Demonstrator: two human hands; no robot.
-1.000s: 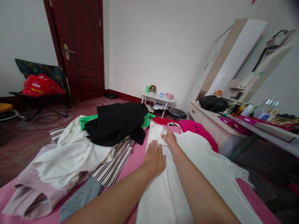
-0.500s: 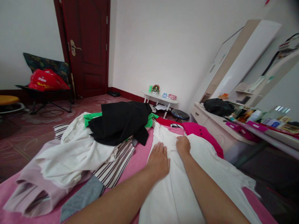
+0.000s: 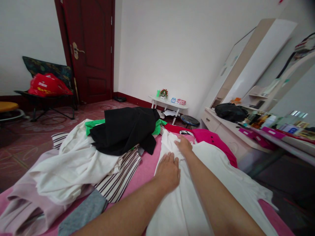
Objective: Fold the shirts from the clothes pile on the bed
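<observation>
A white shirt (image 3: 177, 206) lies spread on the pink bed cover (image 3: 145, 164), with part of it folded over lengthwise. My left hand (image 3: 168, 170) rests flat on the folded part, fingers stretched and close together. Just beyond it, my right hand (image 3: 185, 147) is closed on the upper part of the shirt, pinching the cloth between thumb and fingers. Small creases run through the fabric between both hands. Further right, the rest of the shirt (image 3: 226, 170) stays flat.
To the left is a heap of clothes: a black garment (image 3: 125, 131), a white one (image 3: 78, 167), a striped one (image 3: 120, 183) and a grey one (image 3: 83, 213). Bright pink clothing (image 3: 216, 142) lies behind the shirt. A cluttered dressing table (image 3: 246, 134) stands right.
My right hand has moved left and slightly away from me, drawing the shirt's upper part inward. My left hand stays nearly in place. The view has shifted slightly.
</observation>
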